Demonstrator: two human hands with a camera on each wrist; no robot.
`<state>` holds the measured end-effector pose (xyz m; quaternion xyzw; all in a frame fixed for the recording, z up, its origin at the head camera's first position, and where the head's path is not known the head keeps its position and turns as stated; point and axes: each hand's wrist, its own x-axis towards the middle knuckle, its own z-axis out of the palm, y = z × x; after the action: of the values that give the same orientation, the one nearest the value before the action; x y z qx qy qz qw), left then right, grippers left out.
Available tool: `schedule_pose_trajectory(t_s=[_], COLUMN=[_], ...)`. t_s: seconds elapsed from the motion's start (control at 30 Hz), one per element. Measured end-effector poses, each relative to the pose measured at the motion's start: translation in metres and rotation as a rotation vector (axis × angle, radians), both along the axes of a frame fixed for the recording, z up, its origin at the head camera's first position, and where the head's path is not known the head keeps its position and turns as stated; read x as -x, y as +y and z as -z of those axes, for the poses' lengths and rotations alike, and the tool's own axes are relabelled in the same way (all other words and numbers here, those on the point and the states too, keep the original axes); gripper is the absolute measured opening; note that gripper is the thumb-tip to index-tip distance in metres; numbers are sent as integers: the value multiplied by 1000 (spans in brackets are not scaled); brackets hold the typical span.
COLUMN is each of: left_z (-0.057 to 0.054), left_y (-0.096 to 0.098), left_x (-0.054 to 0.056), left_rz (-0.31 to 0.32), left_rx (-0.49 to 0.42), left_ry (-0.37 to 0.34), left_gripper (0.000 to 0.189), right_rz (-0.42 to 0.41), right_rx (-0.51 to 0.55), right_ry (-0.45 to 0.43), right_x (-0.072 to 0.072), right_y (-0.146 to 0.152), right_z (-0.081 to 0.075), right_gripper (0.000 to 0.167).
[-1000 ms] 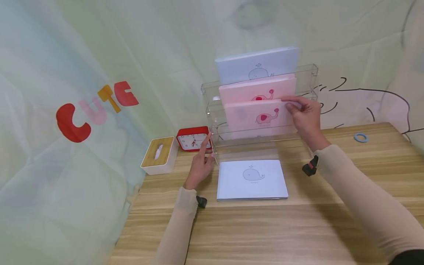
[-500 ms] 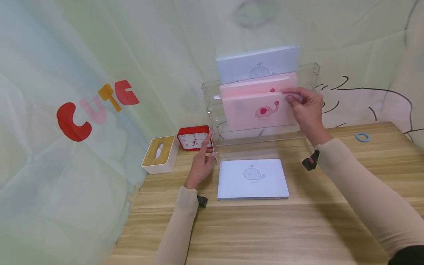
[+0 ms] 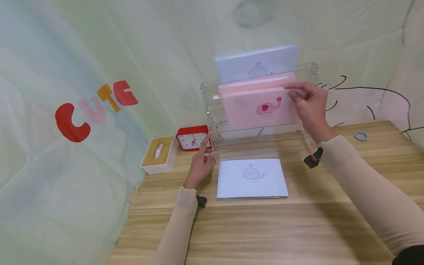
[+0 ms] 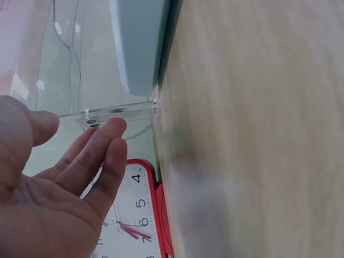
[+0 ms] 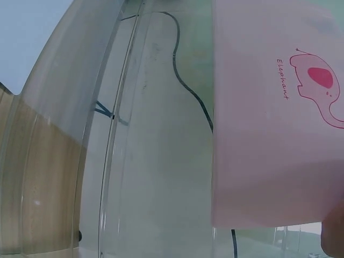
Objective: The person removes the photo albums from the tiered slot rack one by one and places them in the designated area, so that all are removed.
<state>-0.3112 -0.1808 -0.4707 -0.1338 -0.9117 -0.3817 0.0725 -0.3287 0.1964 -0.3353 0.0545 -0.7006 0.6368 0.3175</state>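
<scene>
My right hand pinches the upper right corner of a pink booklet with an elephant drawing. In the right wrist view the booklet's lower edge hangs apart from the rail of a clear acrylic rack. Another pink booklet stands behind it in the rack, largely hidden. My left hand touches the rack's left side, index finger extended. In the left wrist view its fingertips are at the clear side panel, with the thumb apart from them.
A pale blue whale booklet stands in the top tier; another whale booklet lies at the rack's foot. Left of the rack are a red alarm clock and a tissue box. A blue ring lies to the right.
My right hand has moved up and slightly right, raising the front pink booklet so it covers more of the pink one behind. My left hand has stayed at the rack's side.
</scene>
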Motion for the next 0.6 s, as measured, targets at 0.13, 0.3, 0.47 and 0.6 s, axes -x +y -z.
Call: schedule_pose_trajectory(t_s=[0.13,0.3,0.47,0.6], left_z=[0,-1,-2,-1], left_y=[0,1,1,0], left_x=[0,-1,-1,-1], left_rz=[-1,4,3,1], left_rx=[-1,-5,-10,-22], left_ry=[0,3,-4,-12], left_gripper=[88,88,89,89], right_rz=[5,8,10,17], right_rx=[9,11,28,41], right_ry=[12,2,-20,-21], right_x=[-3,-7,-10,-12], right_y=[1,4,7,9], right_z=[-2,-3,-5,-8], right_gripper=[23,23,19,18])
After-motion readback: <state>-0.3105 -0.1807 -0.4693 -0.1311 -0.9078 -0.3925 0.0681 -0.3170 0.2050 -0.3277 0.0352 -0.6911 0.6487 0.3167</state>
